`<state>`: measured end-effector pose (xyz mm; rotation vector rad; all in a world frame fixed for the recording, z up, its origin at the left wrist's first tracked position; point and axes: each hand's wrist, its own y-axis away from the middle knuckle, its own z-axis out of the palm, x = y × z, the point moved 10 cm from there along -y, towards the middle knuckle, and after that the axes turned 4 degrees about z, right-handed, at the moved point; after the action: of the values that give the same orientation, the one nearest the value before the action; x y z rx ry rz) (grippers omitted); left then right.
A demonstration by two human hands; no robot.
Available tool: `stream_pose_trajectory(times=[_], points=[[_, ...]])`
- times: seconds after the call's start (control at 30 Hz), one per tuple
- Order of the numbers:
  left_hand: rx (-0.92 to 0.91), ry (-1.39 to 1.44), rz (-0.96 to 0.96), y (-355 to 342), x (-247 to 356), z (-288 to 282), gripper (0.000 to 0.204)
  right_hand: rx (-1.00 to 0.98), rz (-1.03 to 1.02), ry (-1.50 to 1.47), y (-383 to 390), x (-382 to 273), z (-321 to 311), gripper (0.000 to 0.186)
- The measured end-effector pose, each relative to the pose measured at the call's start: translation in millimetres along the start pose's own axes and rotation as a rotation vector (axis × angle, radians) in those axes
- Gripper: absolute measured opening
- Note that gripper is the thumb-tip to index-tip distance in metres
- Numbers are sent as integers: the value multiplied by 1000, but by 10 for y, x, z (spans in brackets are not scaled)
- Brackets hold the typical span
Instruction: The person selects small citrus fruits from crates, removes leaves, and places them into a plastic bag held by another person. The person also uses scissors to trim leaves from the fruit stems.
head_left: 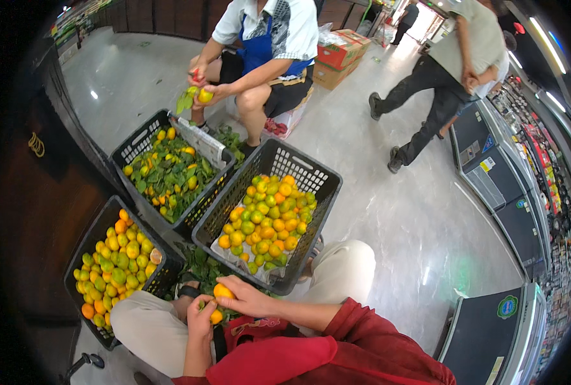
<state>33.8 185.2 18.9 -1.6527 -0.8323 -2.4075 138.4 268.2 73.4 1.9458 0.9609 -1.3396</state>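
Right hand (250, 300): fingers clamped round an orange (223, 291), above the lap, just beyond the crate (310, 237). Left hand (199, 322): fingers bent beside a lower orange (216, 317); cannot tell whether they grip it. Risk: slack fingertips could drop fruit to the floor; hard squeezing could bruise it. Both look roundish: no clear long axis, pointing direction unreadable
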Motion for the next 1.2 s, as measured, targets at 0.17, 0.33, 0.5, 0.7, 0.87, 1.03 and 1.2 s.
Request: stream_pose_trajectory(times=[0.17,0.33,0.5,0.7,0.87,1.03,1.2], points=[[29,291,27,43,112,111,8,-10,-345,-135,50,-367,-70,55],[-14,-377,415,43,357,180,5,-61,287,-218,-9,219,-124,42],[-9,-223,211,118,275,57,6,116,-17,-52,-98,189,-31,37],[-76,214,12,29,-1,-9,13,34,-306,19,7,-719,-138,51],[-111,-364,463,232,455,155,11,23,215,-77,53,-43,-109,41],[-65,-611,663,288,558,307,11,-134,625,-385,209,653,85,60],[-106,-26,230,114,167,157,14,-2,-47,-212,-32,-337,-111,45]])
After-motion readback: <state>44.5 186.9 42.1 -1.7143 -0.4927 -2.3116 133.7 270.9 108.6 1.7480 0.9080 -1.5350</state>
